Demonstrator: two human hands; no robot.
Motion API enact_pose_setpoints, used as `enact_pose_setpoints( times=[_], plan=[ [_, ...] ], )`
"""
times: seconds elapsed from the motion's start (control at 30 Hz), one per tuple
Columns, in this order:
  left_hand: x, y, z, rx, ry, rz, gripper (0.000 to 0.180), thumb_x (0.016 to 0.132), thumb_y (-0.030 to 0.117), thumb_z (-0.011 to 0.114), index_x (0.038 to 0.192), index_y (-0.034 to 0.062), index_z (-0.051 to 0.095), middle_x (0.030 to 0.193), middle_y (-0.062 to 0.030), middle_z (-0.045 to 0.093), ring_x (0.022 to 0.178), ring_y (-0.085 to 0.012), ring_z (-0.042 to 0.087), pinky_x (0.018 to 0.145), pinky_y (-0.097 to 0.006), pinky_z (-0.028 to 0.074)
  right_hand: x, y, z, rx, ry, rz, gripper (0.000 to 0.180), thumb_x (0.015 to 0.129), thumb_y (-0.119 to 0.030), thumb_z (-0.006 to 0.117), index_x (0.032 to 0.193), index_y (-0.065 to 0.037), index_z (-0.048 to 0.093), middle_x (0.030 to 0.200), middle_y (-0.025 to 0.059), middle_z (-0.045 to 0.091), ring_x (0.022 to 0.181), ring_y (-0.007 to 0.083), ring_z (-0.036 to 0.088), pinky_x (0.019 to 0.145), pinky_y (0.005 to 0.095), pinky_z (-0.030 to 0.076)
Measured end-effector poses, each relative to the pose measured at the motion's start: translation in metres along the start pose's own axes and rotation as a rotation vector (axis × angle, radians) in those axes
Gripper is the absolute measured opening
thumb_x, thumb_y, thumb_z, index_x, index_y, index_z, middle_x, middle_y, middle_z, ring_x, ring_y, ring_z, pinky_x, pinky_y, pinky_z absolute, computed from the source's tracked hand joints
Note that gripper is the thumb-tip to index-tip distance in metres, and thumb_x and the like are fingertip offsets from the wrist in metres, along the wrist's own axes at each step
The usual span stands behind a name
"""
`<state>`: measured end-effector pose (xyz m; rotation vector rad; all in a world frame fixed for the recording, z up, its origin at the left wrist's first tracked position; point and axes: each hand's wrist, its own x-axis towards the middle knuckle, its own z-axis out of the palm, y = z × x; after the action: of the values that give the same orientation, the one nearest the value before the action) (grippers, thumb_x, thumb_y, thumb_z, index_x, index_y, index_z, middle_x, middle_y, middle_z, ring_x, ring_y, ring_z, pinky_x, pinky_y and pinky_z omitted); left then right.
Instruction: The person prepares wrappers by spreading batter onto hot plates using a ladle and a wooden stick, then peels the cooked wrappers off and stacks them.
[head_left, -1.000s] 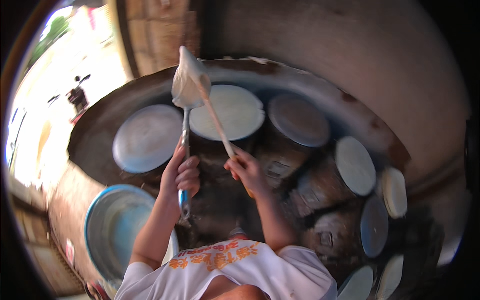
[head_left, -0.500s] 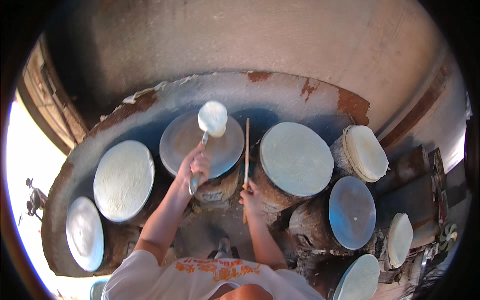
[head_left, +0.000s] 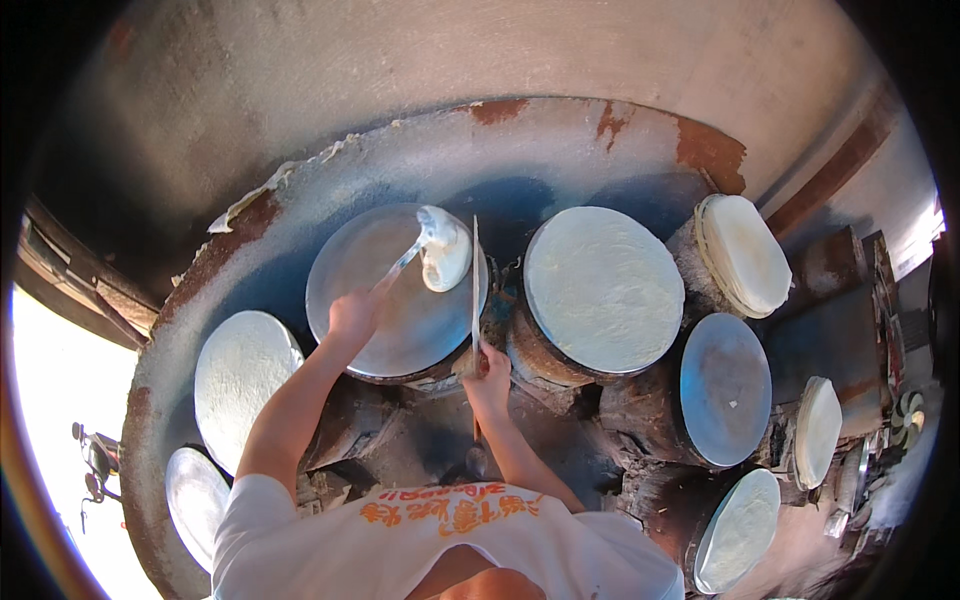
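My left hand (head_left: 355, 317) is closed round the handle of a ladle (head_left: 432, 226). The ladle is tipped over a round bare griddle (head_left: 345, 255) in front of me, and thick white batter (head_left: 450, 262) hangs below its bowl. Whether the batter touches the plate I cannot tell. Closed as well, my right hand (head_left: 487, 372) grips a long, flat wooden stick (head_left: 476, 270). The stick points away from me over the griddle's right edge, beside the batter.
Right of it, a griddle carries a spread white sheet (head_left: 605, 290); another coated griddle (head_left: 243, 375) stands left. Farther right are a stack of pale flatbreads (head_left: 745, 255), a bare griddle (head_left: 725, 390) and a coated one (head_left: 740, 530). A curved ledge (head_left: 400, 150) runs behind.
The ladle has turned from level to tipped, and its batter now hangs out. My right hand has brought the stick left, over the griddle's edge. The whole view has shifted slightly.
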<state>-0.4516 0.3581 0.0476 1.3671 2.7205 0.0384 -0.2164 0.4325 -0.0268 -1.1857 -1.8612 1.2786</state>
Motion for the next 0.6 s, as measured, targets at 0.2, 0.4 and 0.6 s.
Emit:
enact_pose_setpoints(
  times=[0.2,0.4,0.6],
  plan=[
    [0.039,-0.028,0.014,0.126,0.099,0.050,0.062,0.091,0.021,0.049,0.144,0.0411,0.024,0.089,-0.0116,0.067,0.073,-0.0274,0.067,0.059,-0.040,0.053,0.023,-0.008,0.016,-0.204,0.110,-0.317,0.050,0.073,0.005,0.061,0.122,0.000,0.053,0.107,0.0157,0.048,0.097,0.0317,0.051,0.086,0.0344,0.044],
    [0.047,-0.039,0.024,-0.139,0.067,-0.021,0.052,0.093,0.026,0.045,0.140,0.0426,0.032,0.096,-0.0160,0.066,0.076,-0.0318,0.066,0.066,-0.043,0.052,0.025,-0.029,0.045,-0.476,0.043,-0.443,0.046,0.066,0.003,0.060,0.112,0.001,0.060,0.111,0.0195,0.053,0.095,0.0373,0.052,0.087,0.0421,0.044],
    [0.039,-0.079,0.044,-0.152,0.741,0.183,0.047,0.093,0.027,0.046,0.137,0.0397,0.039,0.097,-0.0151,0.066,0.084,-0.0356,0.063,0.074,-0.044,0.050,0.022,-0.014,0.022,-0.439,0.035,-0.413,0.042,0.066,0.001,0.061,0.108,-0.007,0.063,0.107,0.0131,0.056,0.097,0.0343,0.053,0.080,0.0401,0.049]
  ],
)
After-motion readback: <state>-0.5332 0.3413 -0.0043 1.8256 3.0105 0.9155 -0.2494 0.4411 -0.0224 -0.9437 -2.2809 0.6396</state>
